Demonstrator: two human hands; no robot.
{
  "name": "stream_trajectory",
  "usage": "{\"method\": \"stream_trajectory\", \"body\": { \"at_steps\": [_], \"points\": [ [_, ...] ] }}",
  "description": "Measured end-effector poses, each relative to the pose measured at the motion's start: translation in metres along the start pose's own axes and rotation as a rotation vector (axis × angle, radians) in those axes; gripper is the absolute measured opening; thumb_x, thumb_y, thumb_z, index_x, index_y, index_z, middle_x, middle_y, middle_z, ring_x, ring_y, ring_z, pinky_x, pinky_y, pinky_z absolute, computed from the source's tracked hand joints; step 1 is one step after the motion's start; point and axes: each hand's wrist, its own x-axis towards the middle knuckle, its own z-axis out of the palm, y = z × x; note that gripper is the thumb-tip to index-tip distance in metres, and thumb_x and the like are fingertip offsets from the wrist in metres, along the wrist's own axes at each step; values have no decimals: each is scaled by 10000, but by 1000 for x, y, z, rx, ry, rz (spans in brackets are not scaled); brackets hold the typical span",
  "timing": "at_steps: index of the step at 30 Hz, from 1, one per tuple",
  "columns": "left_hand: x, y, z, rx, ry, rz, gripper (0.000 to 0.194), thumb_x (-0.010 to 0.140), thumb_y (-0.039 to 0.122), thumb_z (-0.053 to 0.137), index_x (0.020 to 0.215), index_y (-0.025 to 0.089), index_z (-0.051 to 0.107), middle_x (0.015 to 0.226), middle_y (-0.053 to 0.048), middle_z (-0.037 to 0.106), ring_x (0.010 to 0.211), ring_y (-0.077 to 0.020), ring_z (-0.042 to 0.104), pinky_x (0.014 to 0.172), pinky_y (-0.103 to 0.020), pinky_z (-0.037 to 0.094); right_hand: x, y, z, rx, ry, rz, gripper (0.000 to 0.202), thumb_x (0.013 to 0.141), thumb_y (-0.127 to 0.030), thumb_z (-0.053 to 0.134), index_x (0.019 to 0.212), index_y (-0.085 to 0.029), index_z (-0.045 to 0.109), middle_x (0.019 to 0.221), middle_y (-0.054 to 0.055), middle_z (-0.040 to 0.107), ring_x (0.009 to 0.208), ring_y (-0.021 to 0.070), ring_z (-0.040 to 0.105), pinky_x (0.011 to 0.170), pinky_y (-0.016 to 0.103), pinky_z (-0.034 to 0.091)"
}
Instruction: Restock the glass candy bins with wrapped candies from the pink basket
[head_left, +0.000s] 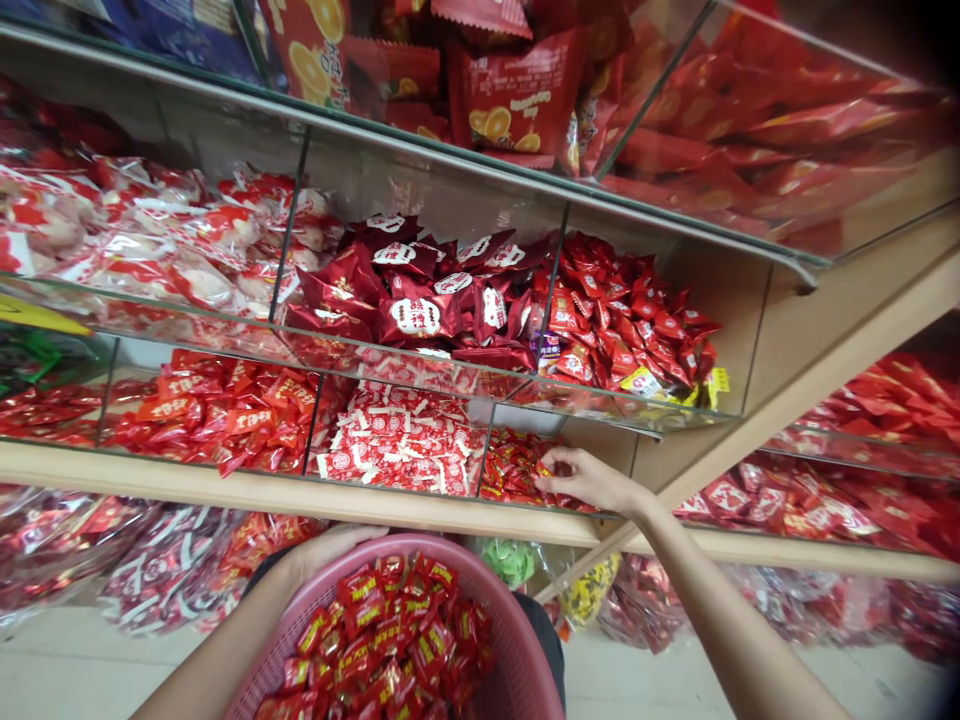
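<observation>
Fingers of the right hand [589, 480] curl at small red candies [511, 470] right of centre; left hand [334, 548] lies at a pink basket's [517, 660] rim, bottom centre. Neither grip can be told; light pinches, basket level, would serve best.

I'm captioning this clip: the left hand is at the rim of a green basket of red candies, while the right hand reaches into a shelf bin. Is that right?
Not quite: the basket of red candies is pink, as the head view shows. The left hand is at its rim, and the right hand reaches into a shelf bin.
</observation>
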Motion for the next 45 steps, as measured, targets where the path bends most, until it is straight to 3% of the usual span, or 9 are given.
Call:
{"method": "stream_trajectory", "body": {
  "at_steps": [5,12,18,26,32,37,45],
  "points": [
    [-1,1,0,-36,-72,13,498,503,477,750,906,191,686,875,-63,721,939,-307,621,837,-338,479,10,-7,-5,-98,129,-27,359,737,-523,493,702,-165,493,587,-49,404,551,94,333,515,225,278],
    [-4,3,1,-52,-116,50,483,558,451,732,952,179,671,975,-61,702,984,-285,609,895,-325,454,41,-11,16,-212,243,-43,276,742,-435,497,666,-172,463,573,-56,381,552,91,312,511,226,259],
    [-1,1,-1,-36,-92,112,466,585,420,728,981,184,663,1039,-43,682,1039,-268,583,949,-329,421,49,-12,21,-181,95,-31,241,705,-378,520,603,-173,444,548,-64,356,530,81,295,487,215,245],
    [2,-1,-2,-34,-111,132,458,622,402,708,1016,176,648,1102,-49,654,1061,-249,572,954,-302,414,42,-13,14,-377,1,231,168,690,-311,542,674,-145,554,612,1,546,551,102,446,474,210,298],
    [-2,2,1,-60,-116,113,476,599,418,721,1001,173,653,1063,-53,672,1035,-255,587,939,-312,430,48,-24,26,-488,-2,295,211,682,-328,588,744,-128,620,773,124,647,717,207,587,555,253,378],
    [2,-1,-2,-57,-95,134,499,586,404,737,1028,191,645,1048,-52,678,1045,-272,580,975,-353,396,55,-31,31,-534,10,366,331,675,-378,613,859,-102,623,950,219,625,871,299,597,633,316,424],
    [1,-1,-2,-51,-75,97,460,616,413,714,1005,175,653,1005,-45,694,1010,-266,602,941,-329,425,59,-34,27,-446,-78,364,143,599,-291,625,600,-160,568,637,71,592,639,196,564,484,247,365]
  ]
}}
